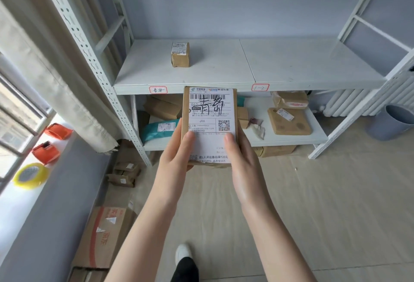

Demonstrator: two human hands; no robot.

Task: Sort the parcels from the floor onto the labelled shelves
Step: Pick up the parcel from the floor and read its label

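One labelled parcel [209, 124] gripped by left hand [177, 154] and right hand [243, 156], fingers closed round its sides, one small box [180, 54] seen at 11 o'clock on upper shelf [291, 66], two red-edged tags [158, 90] on its front.

My upper shelf [291, 66] lies open, save one small box [180, 57] at left. The lower shelf [291, 140] is crowded with parcels [289, 121].
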